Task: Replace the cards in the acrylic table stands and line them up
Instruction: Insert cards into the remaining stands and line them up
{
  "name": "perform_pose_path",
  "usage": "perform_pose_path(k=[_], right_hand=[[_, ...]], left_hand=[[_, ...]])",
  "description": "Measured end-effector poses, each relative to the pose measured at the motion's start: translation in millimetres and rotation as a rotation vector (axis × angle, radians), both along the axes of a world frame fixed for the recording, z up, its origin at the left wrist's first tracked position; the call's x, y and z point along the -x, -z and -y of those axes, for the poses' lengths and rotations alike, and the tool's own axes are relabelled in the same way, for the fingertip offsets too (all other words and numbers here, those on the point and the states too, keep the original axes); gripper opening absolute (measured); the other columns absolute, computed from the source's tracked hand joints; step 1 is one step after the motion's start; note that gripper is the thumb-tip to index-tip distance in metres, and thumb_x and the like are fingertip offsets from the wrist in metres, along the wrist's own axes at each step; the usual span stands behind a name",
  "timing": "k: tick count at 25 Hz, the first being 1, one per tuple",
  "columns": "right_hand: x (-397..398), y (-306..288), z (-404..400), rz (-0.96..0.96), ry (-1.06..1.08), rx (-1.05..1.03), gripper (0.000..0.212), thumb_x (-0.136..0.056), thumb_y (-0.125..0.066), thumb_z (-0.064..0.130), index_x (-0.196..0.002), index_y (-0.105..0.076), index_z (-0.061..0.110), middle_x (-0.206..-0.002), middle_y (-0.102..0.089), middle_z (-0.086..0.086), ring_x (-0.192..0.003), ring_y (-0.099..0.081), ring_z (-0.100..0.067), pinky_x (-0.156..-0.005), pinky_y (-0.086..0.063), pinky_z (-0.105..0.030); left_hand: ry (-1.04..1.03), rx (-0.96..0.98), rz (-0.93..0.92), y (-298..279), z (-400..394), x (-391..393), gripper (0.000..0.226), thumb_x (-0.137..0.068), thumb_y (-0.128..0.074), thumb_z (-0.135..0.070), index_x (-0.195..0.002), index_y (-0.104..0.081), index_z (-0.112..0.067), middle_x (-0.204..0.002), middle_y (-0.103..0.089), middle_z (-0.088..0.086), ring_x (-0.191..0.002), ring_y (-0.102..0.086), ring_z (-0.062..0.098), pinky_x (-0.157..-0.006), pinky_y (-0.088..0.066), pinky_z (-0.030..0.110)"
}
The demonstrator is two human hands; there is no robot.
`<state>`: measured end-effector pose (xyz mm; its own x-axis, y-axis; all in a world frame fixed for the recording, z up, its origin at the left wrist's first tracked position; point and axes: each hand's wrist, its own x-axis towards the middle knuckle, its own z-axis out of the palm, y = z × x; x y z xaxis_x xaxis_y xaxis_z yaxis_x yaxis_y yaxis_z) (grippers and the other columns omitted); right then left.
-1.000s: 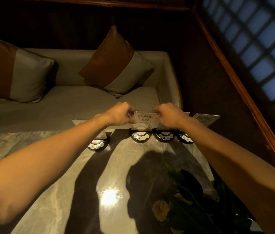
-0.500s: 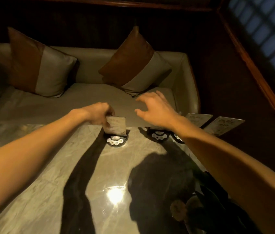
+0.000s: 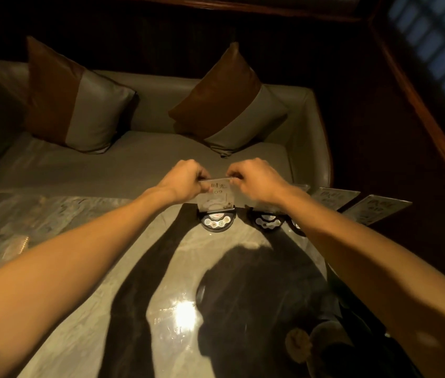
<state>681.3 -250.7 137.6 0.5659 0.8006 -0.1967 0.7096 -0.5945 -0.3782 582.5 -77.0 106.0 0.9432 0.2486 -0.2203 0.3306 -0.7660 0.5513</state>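
A clear acrylic stand (image 3: pixel 217 199) with a printed card inside rises from a black round base (image 3: pixel 216 222) at the far edge of the marble table (image 3: pixel 85 241). My left hand (image 3: pixel 186 177) pinches its top left corner and my right hand (image 3: pixel 254 177) pinches its top right corner. To its right stands a second black base (image 3: pixel 267 221), partly behind my right forearm. Further right, two more card stands (image 3: pixel 334 196) (image 3: pixel 377 208) lean at the table's corner.
A grey sofa (image 3: pixel 134 170) with two brown-and-grey cushions (image 3: pixel 74 102) (image 3: pixel 229 105) lies beyond the table. A dark plant with a pale flower (image 3: pixel 297 345) sits near the front right. A wooden rail (image 3: pixel 420 105) and a lattice window are to the right.
My right hand, open above the stands half a second ago, has come down onto the top right corner of the stand. My left hand stays on the same stand's upper left.
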Motion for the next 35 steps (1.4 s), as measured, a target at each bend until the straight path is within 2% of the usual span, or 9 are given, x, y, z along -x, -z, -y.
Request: perform_pose_path(k=[3, 10, 15, 18, 25, 35], right_hand=[[-12, -3, 10, 0.018, -0.001, 0.037, 0.019, -0.098, -0.061, 0.024, -0.113, -0.072, 0.024, -0.111, -0.075, -0.002, -0.105, -0.066, -0.022, -0.095, -0.051, -0.043], [-22, 1, 28, 0.036, 0.010, 0.091, 0.020, -0.097, -0.063, 0.025, -0.114, -0.072, 0.023, -0.111, -0.075, -0.002, -0.105, -0.067, -0.023, -0.093, -0.053, -0.040], [-24, 2, 36, 0.033, 0.021, 0.079, 0.018, -0.097, -0.063, 0.025, -0.111, -0.073, 0.024, -0.109, -0.076, -0.002, -0.104, -0.068, -0.024, -0.093, -0.054, -0.044], [-24, 2, 39, 0.041, 0.009, 0.088, 0.018, -0.098, -0.062, 0.025, -0.113, -0.072, 0.024, -0.109, -0.075, -0.002, -0.103, -0.067, -0.023, -0.092, -0.053, -0.040], [-25, 2, 39, 0.033, 0.027, 0.098, 0.017, -0.099, -0.060, 0.025, -0.111, -0.072, 0.024, -0.107, -0.075, -0.002, -0.103, -0.065, -0.023, -0.095, -0.046, -0.040], [-23, 2, 33, 0.036, 0.016, 0.085, 0.020, -0.099, -0.059, 0.022, -0.114, -0.072, 0.022, -0.109, -0.075, -0.004, -0.105, -0.065, -0.025, -0.095, -0.051, -0.041]], left_hand=[[0.011, -0.005, 0.031, 6, 10, -10, 0.014, -0.086, -0.077, -0.025, -0.099, -0.080, -0.020, -0.095, -0.078, -0.001, -0.088, -0.070, 0.015, -0.080, -0.057, 0.034], [0.063, -0.058, 0.037, 11, 22, -29, 0.013, -0.085, -0.077, -0.025, -0.098, -0.080, -0.020, -0.092, -0.078, 0.003, -0.087, -0.070, 0.021, -0.077, -0.055, 0.036], [0.090, -0.077, 0.026, 10, 29, -34, 0.016, -0.086, -0.077, -0.026, -0.100, -0.081, -0.020, -0.094, -0.078, 0.003, -0.086, -0.069, 0.020, -0.077, -0.055, 0.037], [0.099, -0.069, 0.019, 9, 31, -35, 0.014, -0.086, -0.077, -0.026, -0.099, -0.080, -0.021, -0.094, -0.078, 0.002, -0.085, -0.068, 0.019, -0.075, -0.052, 0.033], [0.086, -0.053, -0.024, 7, 34, -38, 0.017, -0.087, -0.075, -0.026, -0.102, -0.079, -0.019, -0.097, -0.077, 0.003, -0.089, -0.069, 0.020, -0.079, -0.056, 0.038], [0.070, -0.031, -0.029, 9, 31, -36, 0.020, -0.087, -0.075, -0.026, -0.106, -0.079, -0.019, -0.101, -0.078, 0.002, -0.089, -0.069, 0.016, -0.081, -0.059, 0.039]])
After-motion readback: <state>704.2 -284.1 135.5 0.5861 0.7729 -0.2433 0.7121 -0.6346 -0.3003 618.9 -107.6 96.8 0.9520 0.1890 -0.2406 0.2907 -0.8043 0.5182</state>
